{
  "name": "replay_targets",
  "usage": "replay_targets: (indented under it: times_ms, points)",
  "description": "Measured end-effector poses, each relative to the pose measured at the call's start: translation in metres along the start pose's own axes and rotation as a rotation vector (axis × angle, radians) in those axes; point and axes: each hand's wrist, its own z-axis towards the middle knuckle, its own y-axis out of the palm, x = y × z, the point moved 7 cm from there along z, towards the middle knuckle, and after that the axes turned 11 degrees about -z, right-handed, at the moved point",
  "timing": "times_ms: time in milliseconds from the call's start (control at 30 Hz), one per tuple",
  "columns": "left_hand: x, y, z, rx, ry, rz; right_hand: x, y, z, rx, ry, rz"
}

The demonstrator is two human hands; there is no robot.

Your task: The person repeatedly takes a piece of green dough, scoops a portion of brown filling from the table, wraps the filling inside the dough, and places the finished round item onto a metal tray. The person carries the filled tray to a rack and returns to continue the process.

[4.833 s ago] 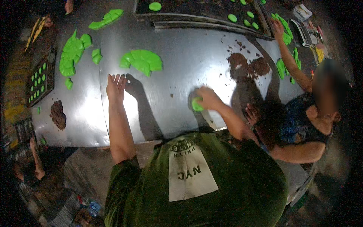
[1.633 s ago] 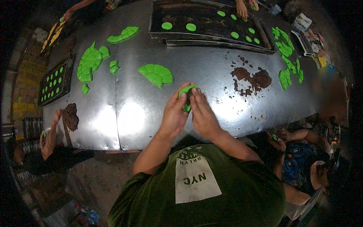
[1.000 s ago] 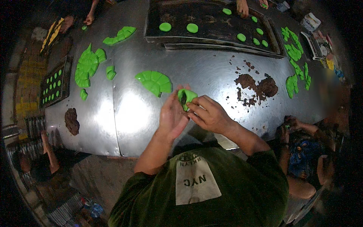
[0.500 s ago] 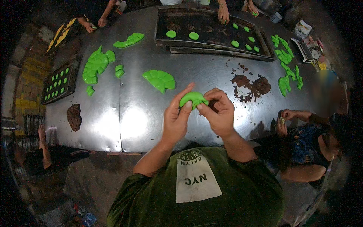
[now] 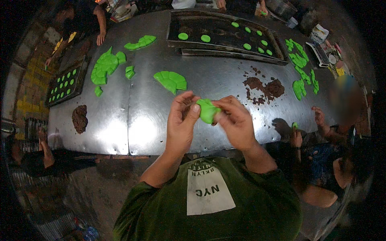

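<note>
Above the near side of the metal table, a piece of bright green dough [image 5: 208, 111] is pinched between my two hands. My left hand [image 5: 183, 118] grips its left side with the thumb against it, the other fingers bent behind. The fingers of my right hand [image 5: 236, 122] press on the right side, a little blurred. Whatever may be inside the dough is hidden. Just beyond my hands lies a fan-shaped slab of green dough [image 5: 171, 81], scored into pieces. To the right, a crumbly dark brown mass [image 5: 274, 90] is spread on the table.
A large dark tray [image 5: 189, 49] holding flat green rounds stands at the far side. A smaller tray [image 5: 53, 99] of rounds is at left, near more green dough [image 5: 105, 66] and a brown lump [image 5: 79, 119]. Co-workers stand around; one hand [image 5: 296, 138] at right holds green dough.
Both hands have turned the green dough, which now hangs more upright between them. A co-worker's hand has left the large tray, and another round lies there. The person at right has parted their hands.
</note>
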Motion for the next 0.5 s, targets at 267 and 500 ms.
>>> replay_targets:
  times_ms: [267, 500]
  points:
    - [0.001, 0.022, -0.010, -0.426, -0.044, -0.022, -0.037, -0.015, 0.008, -0.328, -0.248, 0.039]
    - [-0.003, 0.012, -0.004, 0.083, 0.203, -0.026, -0.015, 0.006, -0.011, -0.103, -0.060, 0.188]
